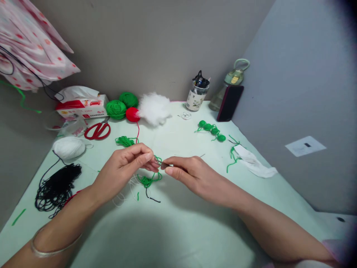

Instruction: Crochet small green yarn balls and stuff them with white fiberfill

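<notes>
My left hand (129, 162) is closed in a pinch, with a loop of green yarn (158, 159) at its fingertips. From the right, my right hand (192, 173) grips a slim metal crochet hook (166, 164). The hook's tip meets the green yarn between the two hands; my fingers partly cover the stitches. Beneath, a loose green yarn tangle (147, 181) rests on the table, with a short black yarn end (153, 200) beside it. A green yarn bundle (125, 141) lies just beyond my left hand.
At left are black yarn (55, 190), a white yarn ball (68, 147), red-handled scissors (97, 130) and a tissue box (95, 107). Green balls (116, 109), a red ball (132, 114) and white stuffing (155, 108) stand behind. A jar (194, 98), phone (230, 103) and small green pieces (214, 131) are farther right.
</notes>
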`<move>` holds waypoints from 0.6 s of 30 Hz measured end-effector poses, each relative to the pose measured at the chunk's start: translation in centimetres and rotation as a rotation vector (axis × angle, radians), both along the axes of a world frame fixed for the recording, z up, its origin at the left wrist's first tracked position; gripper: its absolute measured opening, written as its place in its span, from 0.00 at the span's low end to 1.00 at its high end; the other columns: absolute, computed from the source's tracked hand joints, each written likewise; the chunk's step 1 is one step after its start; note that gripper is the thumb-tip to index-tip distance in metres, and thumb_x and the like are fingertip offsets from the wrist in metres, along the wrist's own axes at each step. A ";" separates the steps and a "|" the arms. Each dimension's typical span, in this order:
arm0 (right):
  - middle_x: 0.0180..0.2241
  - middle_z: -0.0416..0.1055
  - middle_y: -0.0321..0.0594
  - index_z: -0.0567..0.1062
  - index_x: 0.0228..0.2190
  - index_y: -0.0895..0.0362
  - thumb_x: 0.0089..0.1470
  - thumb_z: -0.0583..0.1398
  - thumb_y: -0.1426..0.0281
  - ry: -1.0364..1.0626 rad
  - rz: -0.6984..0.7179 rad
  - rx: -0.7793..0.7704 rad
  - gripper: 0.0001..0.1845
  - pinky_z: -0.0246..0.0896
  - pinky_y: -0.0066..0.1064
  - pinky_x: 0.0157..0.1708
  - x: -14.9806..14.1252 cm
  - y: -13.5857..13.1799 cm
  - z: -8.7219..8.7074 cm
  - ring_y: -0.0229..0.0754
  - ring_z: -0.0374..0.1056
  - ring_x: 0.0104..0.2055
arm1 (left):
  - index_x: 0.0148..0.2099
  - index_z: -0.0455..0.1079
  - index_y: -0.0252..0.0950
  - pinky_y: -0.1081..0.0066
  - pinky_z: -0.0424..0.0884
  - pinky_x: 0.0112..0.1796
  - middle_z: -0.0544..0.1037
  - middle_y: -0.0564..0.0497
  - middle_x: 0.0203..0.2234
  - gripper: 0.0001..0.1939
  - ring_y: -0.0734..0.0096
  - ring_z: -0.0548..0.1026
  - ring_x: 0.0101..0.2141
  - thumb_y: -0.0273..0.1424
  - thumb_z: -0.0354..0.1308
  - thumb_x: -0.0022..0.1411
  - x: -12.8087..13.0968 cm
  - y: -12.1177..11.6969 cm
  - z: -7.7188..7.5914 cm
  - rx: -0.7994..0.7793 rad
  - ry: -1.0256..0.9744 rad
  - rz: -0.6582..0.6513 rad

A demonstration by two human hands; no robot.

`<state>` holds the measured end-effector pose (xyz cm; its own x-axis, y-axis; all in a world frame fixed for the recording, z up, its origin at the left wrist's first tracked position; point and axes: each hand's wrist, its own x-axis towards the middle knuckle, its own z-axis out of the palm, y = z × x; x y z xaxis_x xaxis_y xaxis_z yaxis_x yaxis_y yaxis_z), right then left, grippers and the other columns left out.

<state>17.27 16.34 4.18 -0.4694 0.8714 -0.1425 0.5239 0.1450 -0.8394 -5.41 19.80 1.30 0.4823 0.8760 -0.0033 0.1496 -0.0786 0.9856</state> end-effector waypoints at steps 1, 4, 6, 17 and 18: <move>0.27 0.66 0.33 0.78 0.41 0.57 0.69 0.53 0.59 0.086 -0.004 -0.064 0.18 0.50 0.29 0.30 0.1 0.2 -0.1 0.34 0.57 0.28 | 0.37 0.76 0.40 0.71 0.76 0.43 0.80 0.54 0.32 0.11 0.69 0.81 0.37 0.38 0.58 0.71 0.0 0.0 -0.1 0.022 -0.002 0.035; 0.22 0.58 0.29 0.76 0.42 0.58 0.66 0.57 0.54 0.373 -0.006 -0.280 0.20 0.47 0.28 0.24 0.1 0.6 -0.7 0.32 0.52 0.23 | 0.36 0.78 0.41 0.76 0.73 0.42 0.78 0.55 0.34 0.10 0.74 0.77 0.37 0.36 0.61 0.69 -0.2 0.2 -0.3 0.103 -0.010 0.123; 0.22 0.58 0.27 0.75 0.41 0.58 0.64 0.59 0.54 0.539 -0.025 -0.380 0.18 0.44 0.27 0.21 0.0 0.8 -1.3 0.30 0.50 0.21 | 0.36 0.80 0.42 0.78 0.74 0.38 0.78 0.56 0.34 0.08 0.76 0.77 0.34 0.37 0.63 0.68 -0.3 0.2 -0.5 0.067 -0.049 0.164; 0.23 0.64 0.28 0.78 0.34 0.56 0.52 0.70 0.62 0.696 -0.265 -0.208 0.12 0.50 0.27 0.25 -1.2 0.8 -2.6 0.32 0.56 0.25 | 0.36 0.81 0.42 0.75 0.80 0.37 0.83 0.56 0.28 0.04 0.73 0.83 0.31 0.34 0.66 0.64 1.6 -1.1 -0.7 -0.174 -0.223 0.109; 0.24 0.66 0.30 0.77 0.32 0.56 0.52 0.70 0.62 0.685 -0.275 -0.186 0.12 0.53 0.28 0.27 -1.3 0.7 -2.6 0.33 0.59 0.27 | 0.36 0.81 0.42 0.73 0.81 0.38 0.84 0.55 0.28 0.05 0.72 0.83 0.32 0.35 0.66 0.65 1.7 -1.2 -0.8 -0.192 -0.219 0.099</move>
